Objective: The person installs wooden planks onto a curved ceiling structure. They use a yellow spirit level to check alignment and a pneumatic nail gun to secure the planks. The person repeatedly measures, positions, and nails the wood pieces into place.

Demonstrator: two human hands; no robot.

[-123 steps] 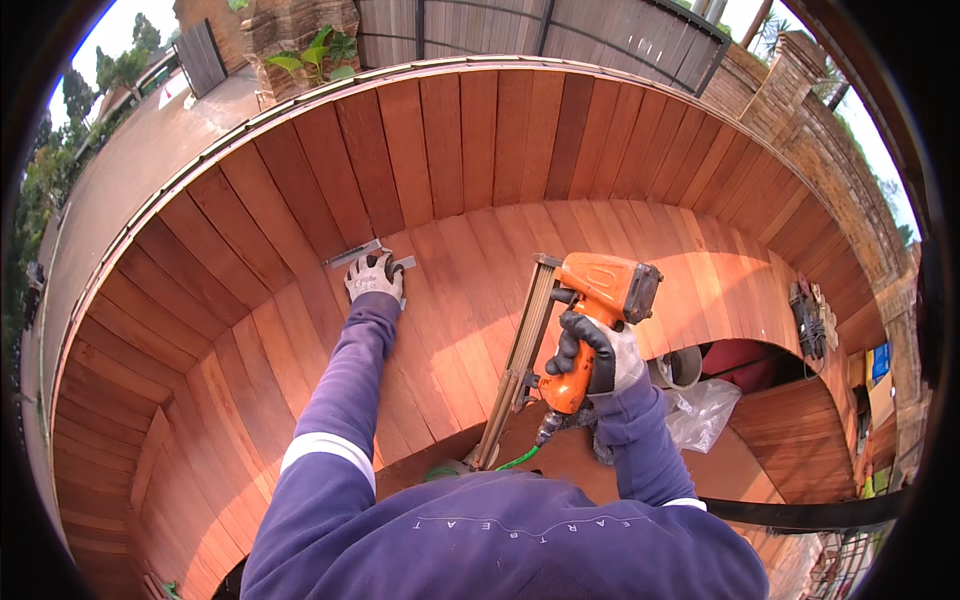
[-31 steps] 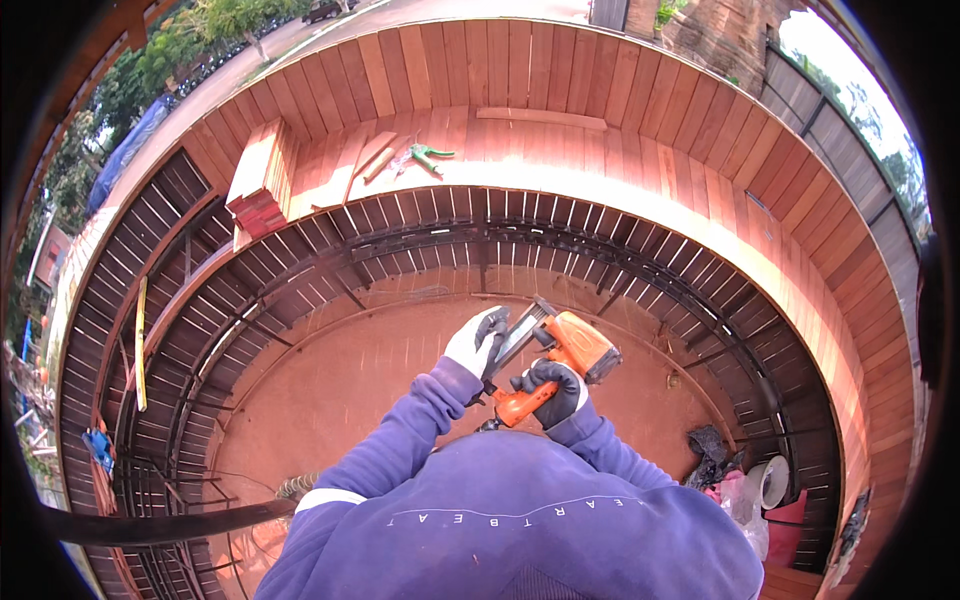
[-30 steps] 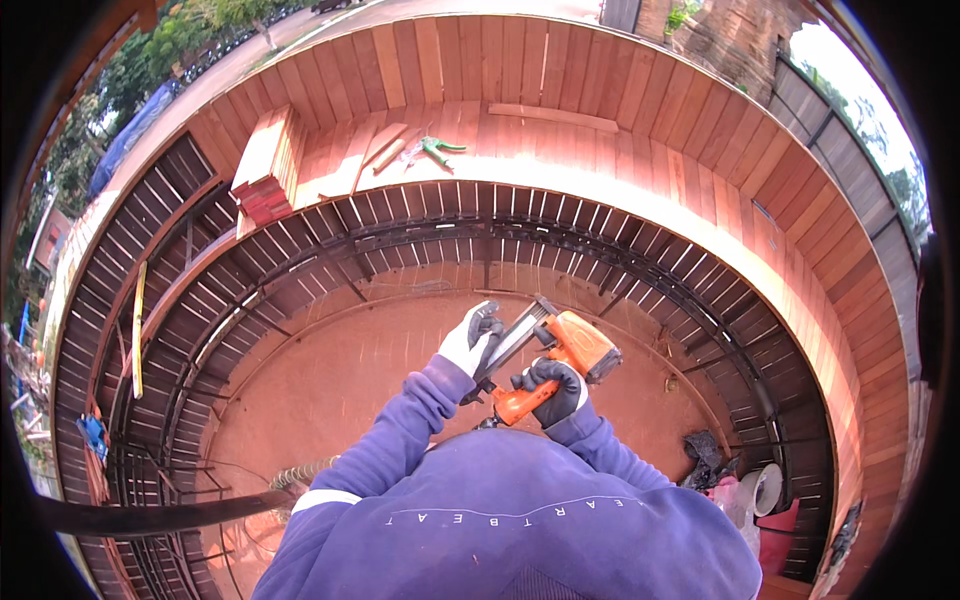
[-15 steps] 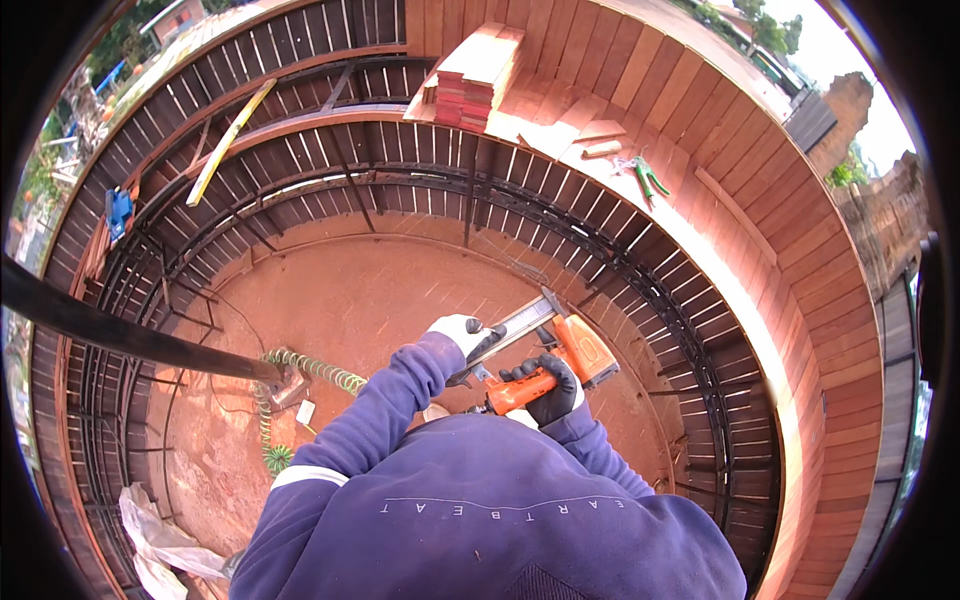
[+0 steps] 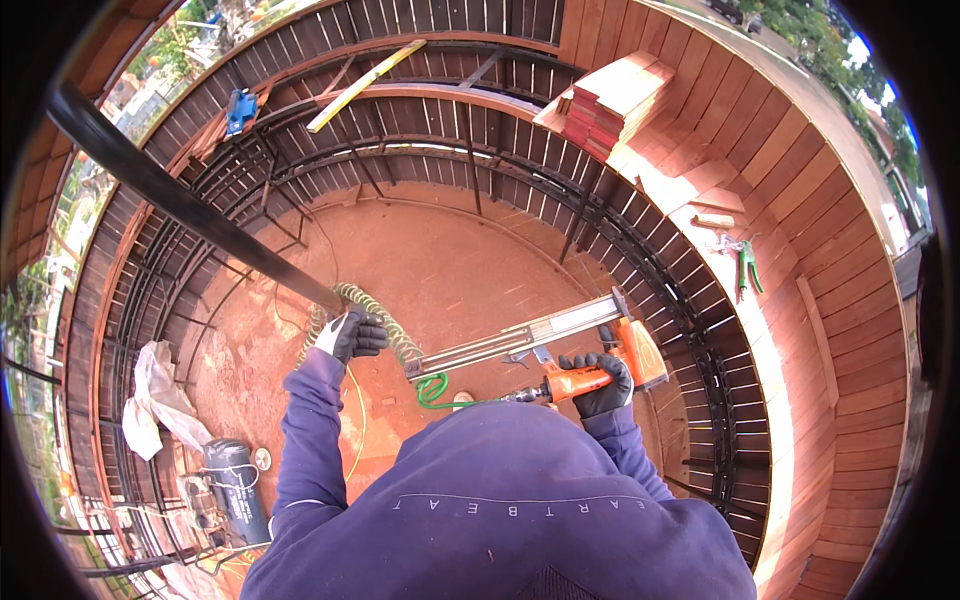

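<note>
My right hand (image 5: pixel 602 385), in a black and white glove, is closed round the handle of an orange nail gun (image 5: pixel 640 355). Its long silver magazine (image 5: pixel 520 332) reaches leftward across in front of me. A green coiled air hose (image 5: pixel 432 388) joins the end of the handle. My left hand (image 5: pixel 358 335), gloved alike, is off the gun and holds nothing, its fingers stretched out. Beside it are the pale green hose coils (image 5: pixel 380 312) and the lower end of a dark pole (image 5: pixel 220 222).
Around me curves a black metal frame with slats, partly covered by a reddish wooden bench (image 5: pixel 790 420). On it lie stacked boards (image 5: pixel 612 105) and green-handled pliers (image 5: pixel 747 268). A yellow level-like bar (image 5: pixel 365 85), a blue tool (image 5: pixel 241 111), plastic sheeting (image 5: pixel 155 400) and a dark tank (image 5: pixel 238 488) are leftward.
My left hand has let go of the nail gun's magazine and moved left towards the pole. The right hand still holds the gun. The view has turned left, showing the tank.
</note>
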